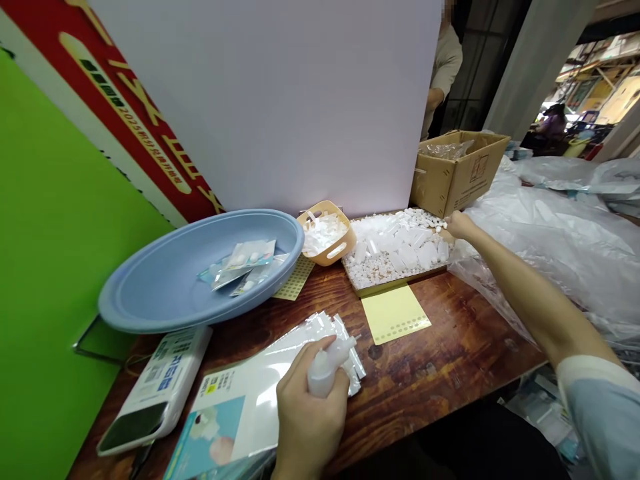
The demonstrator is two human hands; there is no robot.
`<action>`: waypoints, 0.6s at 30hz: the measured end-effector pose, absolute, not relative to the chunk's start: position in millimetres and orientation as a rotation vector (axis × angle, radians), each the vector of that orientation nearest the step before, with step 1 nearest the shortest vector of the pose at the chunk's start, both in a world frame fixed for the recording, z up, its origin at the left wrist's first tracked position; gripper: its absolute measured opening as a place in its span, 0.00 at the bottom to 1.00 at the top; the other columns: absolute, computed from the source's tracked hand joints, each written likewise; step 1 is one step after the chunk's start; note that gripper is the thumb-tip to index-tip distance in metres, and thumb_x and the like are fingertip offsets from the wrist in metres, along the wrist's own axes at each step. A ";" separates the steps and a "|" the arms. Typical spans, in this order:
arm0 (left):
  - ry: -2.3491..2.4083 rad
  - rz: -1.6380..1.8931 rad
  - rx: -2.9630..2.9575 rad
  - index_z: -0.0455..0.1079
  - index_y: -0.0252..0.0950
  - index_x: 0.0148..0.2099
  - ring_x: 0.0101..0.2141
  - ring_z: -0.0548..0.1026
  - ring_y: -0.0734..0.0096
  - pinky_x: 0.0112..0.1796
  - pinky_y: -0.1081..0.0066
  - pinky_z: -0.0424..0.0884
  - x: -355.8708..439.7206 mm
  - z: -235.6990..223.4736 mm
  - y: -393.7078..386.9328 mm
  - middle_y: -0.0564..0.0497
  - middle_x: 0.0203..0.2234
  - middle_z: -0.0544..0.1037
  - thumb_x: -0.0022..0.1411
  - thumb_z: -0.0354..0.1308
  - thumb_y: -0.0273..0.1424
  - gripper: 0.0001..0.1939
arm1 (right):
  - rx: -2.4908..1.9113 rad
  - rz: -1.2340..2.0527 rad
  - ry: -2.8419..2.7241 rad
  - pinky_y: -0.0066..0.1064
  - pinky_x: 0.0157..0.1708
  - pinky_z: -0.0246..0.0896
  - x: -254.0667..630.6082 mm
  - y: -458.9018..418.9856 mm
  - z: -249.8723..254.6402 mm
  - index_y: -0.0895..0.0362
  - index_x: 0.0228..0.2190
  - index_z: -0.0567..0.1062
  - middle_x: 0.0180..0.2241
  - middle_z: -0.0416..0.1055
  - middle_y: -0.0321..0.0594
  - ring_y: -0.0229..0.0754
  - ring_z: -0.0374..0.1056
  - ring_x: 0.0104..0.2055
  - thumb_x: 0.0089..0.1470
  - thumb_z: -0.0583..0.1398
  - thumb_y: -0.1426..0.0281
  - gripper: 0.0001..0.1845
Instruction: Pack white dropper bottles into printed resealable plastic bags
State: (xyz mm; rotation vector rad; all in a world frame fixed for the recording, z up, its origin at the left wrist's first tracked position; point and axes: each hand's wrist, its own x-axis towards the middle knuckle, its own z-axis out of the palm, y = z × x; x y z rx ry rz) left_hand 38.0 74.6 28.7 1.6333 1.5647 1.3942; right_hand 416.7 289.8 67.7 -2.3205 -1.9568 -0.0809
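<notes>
My left hand (313, 413) is closed around small white plastic bottles (321, 375), one standing with its nozzle up and another pointing to the right. It is above a stack of clear packaging bags (265, 383) with printed blue-and-white cards. My right hand (460, 227) reaches to the far right corner of a shallow cardboard tray (373, 289), its fingers curled down by a heap of small white caps (425, 219). Whatever those fingers pinch is too small to make out. Translucent white plastic pieces (407, 255) and tiny white parts fill the tray.
A blue basin (150, 280) with several filled packets (245, 263) stands at the left. Beside it are a beige basket (337, 252) of white pieces, yellow sticker sheets (395, 313) and a white power bank-like device (165, 373). A cardboard box (457, 177) and plastic sheeting (550, 233) lie right; a person (445, 63) stands behind.
</notes>
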 end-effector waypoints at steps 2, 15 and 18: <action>1.512 1.371 1.629 0.74 0.35 0.36 0.28 0.75 0.63 0.34 0.66 0.72 33.4 31.9 75.7 0.50 0.28 0.77 0.48 0.55 0.30 0.12 | -2.195 -0.068 -1.848 0.39 0.41 0.70 395.2 263.1 81.0 0.60 0.45 0.72 0.43 0.72 0.44 0.42 0.71 0.41 0.62 0.57 0.64 0.15; 1.235 1.398 1.527 0.70 0.34 0.31 0.24 0.67 0.72 0.28 0.72 0.64 7.6 36.7 49.6 0.55 0.21 0.71 0.44 0.54 0.26 0.08 | -1.071 0.226 -1.919 0.30 0.26 0.67 191.2 56.4 29.8 0.54 0.37 0.71 0.32 0.75 0.38 0.38 0.69 0.26 0.59 0.59 0.64 0.07; 1.203 1.386 1.577 0.70 0.34 0.29 0.24 0.66 0.73 0.28 0.72 0.62 2.2 34.5 41.8 0.55 0.21 0.70 0.44 0.54 0.26 0.07 | -0.952 0.171 -1.919 0.32 0.30 0.68 178.8 49.8 37.5 0.53 0.38 0.71 0.32 0.74 0.39 0.40 0.71 0.30 0.57 0.60 0.69 0.05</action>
